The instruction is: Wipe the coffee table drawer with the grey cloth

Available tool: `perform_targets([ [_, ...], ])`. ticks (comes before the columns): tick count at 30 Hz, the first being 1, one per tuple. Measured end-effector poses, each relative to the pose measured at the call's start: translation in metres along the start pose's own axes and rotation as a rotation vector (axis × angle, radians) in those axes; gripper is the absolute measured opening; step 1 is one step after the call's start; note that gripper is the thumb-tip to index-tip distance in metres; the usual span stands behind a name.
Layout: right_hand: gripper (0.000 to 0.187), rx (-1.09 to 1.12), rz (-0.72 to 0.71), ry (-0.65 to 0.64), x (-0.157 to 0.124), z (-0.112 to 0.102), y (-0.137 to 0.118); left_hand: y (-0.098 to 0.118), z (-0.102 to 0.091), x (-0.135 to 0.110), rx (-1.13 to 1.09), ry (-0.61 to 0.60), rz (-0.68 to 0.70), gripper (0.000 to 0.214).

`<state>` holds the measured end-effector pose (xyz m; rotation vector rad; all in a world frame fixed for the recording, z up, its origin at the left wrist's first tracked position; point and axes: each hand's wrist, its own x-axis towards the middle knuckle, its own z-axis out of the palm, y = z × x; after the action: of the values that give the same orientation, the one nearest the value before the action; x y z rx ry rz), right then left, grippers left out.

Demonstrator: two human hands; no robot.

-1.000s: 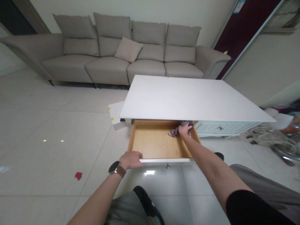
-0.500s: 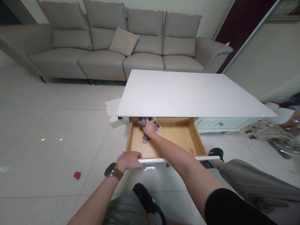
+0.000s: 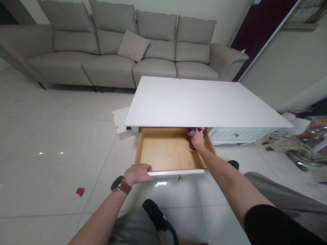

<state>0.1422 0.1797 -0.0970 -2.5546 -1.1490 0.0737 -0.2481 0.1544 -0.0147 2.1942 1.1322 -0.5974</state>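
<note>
My left hand, with a watch on its wrist, is closed over the left end of the front edge of a pulled-out wooden drawer. Inside, at the back right corner, my right hand is closed on a crumpled grey and dark patterned cloth. Part of that cloth hangs below the fingers against the drawer bottom; the tabletop and my hand hide the rest. A small round knob sits on the drawer front.
The white coffee table has a second, shut drawer on the right. Behind stands a long grey sofa with a cushion. A white box is left of the table; a red scrap lies on the floor.
My right hand has moved the cloth from the left side of the drawer to its back right corner. My left hand has stayed on the drawer's front edge.
</note>
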Motion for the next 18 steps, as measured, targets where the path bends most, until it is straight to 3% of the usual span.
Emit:
perform_targets([
  [4,0.072,0.089,0.108,0.018,0.019,-0.008,0.026,0.0,0.001,0.001,0.004,0.01,-0.002,0.039],
  [8,0.077,0.158,0.177,0.029,0.015,0.001,0.011,0.0,0.001,0.0,0.002,0.008,-0.007,0.038],
  [13,0.076,0.218,0.217,0.007,-0.002,0.023,-0.038,0.002,0.0,-0.001,0.003,0.006,-0.019,0.036],
  [18,0.081,0.296,0.161,-0.095,-0.036,0.05,-0.118,0.004,-0.005,-0.004,0.005,-0.007,-0.012,0.034],
])
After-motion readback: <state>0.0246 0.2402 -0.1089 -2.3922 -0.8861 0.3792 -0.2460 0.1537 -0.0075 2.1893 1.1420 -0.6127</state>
